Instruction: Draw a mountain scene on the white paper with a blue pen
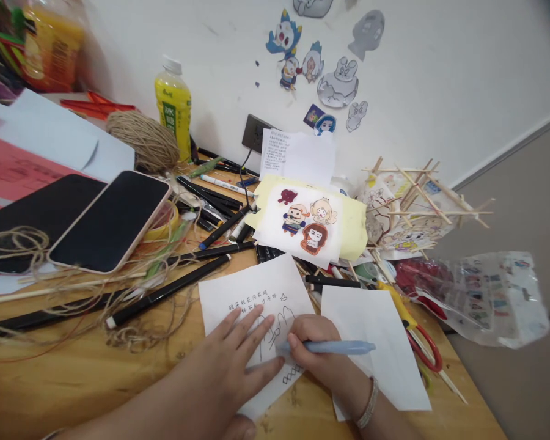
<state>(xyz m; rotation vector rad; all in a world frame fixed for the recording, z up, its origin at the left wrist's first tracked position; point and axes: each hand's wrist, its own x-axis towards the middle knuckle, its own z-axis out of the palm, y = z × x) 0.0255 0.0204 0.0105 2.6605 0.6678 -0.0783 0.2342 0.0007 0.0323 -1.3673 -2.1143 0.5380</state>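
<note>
A sheet of white paper [220, 296] with handwriting and line drawings lies on the wooden desk. My left hand [236, 360] rests flat on this sheet, its fingers spread beside the drawn lines. In my right hand [318, 345] is a light blue pen [348, 348], gripped between thumb and fingers, its tip near the drawing at the middle of the sheet. The pen's tip is partly hidden by my fingers. Just right of my right hand lies a blank white sheet [385, 354], partly under my wrist.
Left stand a phone [112, 220], a twine ball [142, 139] and a yellow drink bottle [173, 110]. Several black markers [169, 290] lie about. Behind the sheet is a yellow paper [354, 226] with coloured drawings. At right are a stick frame [421, 208], scissors [428, 351] and a plastic bag [490, 299].
</note>
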